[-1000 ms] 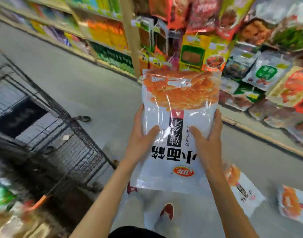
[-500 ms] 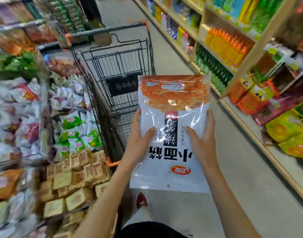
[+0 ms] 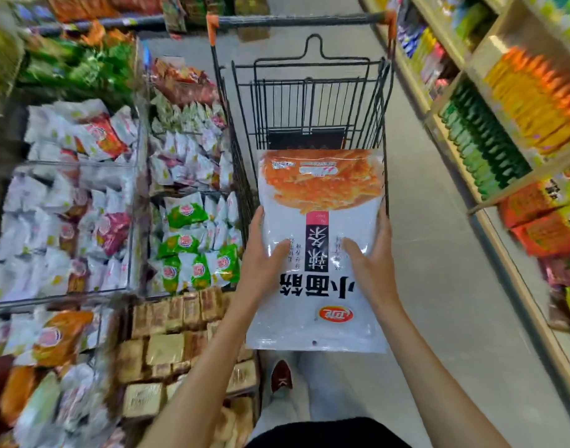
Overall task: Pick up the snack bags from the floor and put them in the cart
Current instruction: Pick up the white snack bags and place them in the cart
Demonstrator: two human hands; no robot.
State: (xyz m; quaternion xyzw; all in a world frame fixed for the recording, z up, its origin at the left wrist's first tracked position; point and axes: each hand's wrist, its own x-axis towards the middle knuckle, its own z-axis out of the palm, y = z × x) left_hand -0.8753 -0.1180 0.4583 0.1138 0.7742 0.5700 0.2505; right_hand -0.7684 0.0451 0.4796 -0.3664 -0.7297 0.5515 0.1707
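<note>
Head camera, looking down a shop aisle. Much is hard to read: the shelves (image 3: pixel 503 124) along the right side and the display bins (image 3: pixel 83 205) on the left are smeared by blur, so their packets show only as patches of white, green, orange and red. Both forearms are cut off at the bottom edge. A large snack bag (image 3: pixel 322 324) hides the near end of a black wire cart (image 3: pixel 306 101), so the floor of its basket cannot be seen. The floor (image 3: pixel 438 286) is plain pale grey, and one red shoe (image 3: pixel 282 378) shows below the bag. The cart stands in the middle of the aisle, with its bar and orange end caps at the far end. The bag is held in the air over the cart's near edge. It is white, with orange food pictured at its far end and its print upside down. The left hand (image 3: pixel 261 263) grips its left edge and the right hand (image 3: pixel 371 266) its right edge. Each thumb lies flat across the front, the left thumb (image 3: pixel 280 250) and right thumb (image 3: pixel 351 250) angled toward each other. The other fingers wrap behind the bag, mostly hidden.
</note>
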